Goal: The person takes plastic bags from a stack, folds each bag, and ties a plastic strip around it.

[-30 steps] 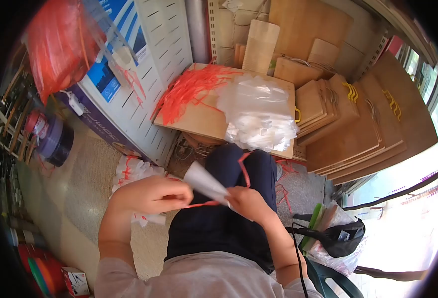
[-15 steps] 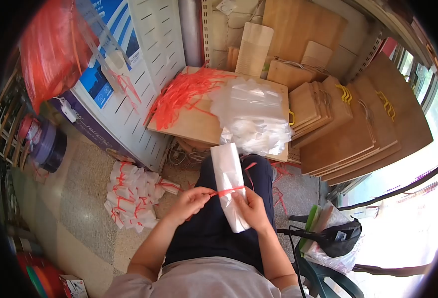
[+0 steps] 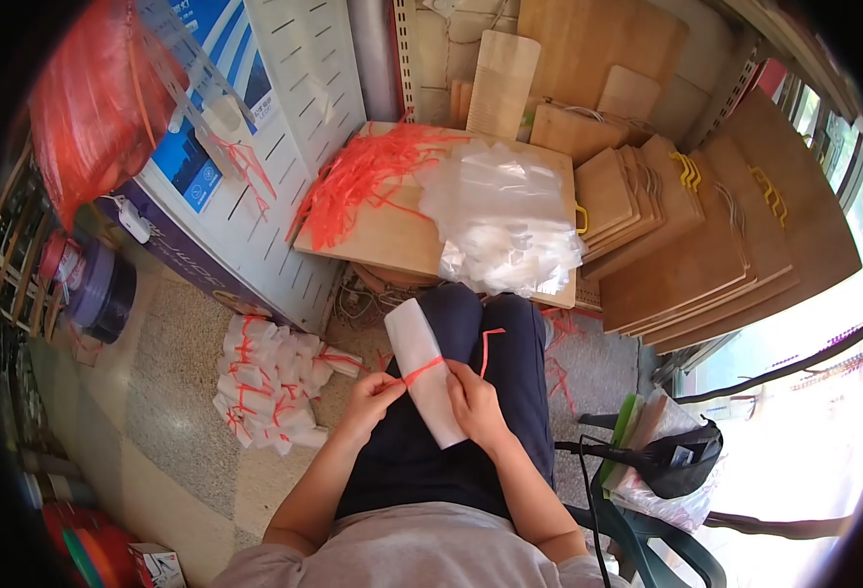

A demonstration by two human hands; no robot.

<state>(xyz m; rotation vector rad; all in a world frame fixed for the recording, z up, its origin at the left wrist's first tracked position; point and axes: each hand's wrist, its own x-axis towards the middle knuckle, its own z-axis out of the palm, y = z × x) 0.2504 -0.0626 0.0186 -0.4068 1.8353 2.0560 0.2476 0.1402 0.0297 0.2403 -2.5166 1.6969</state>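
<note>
A folded bundle of white plastic bags point(image 3: 413, 338) lies tilted above my lap, its top leaning left. A red plastic strip point(image 3: 424, 371) runs across its middle. My left hand point(image 3: 368, 404) is closed at the bundle's left side, pinching one end of that strip. On the opposite side, my right hand point(image 3: 477, 404) grips the bundle's edge, thumb on top; its other fingers are partly hidden. A loose red strip end point(image 3: 491, 343) sticks up beyond the right hand. Flat translucent bags point(image 3: 500, 196) are stacked on the wooden board in front of my knees.
Red strips point(image 3: 368, 181) are heaped on the wooden board point(image 3: 392, 245). Tied bag bundles point(image 3: 270, 382) lie on the floor at left. Wooden boards point(image 3: 681, 255) lean at right. A green chair point(image 3: 637, 549) holding a black bag point(image 3: 684, 465) stands at lower right.
The bundle has shifted left and lower and tilts further left at its top. Both hands have moved with it, still holding the strip and bundle. The view has shifted slightly.
</note>
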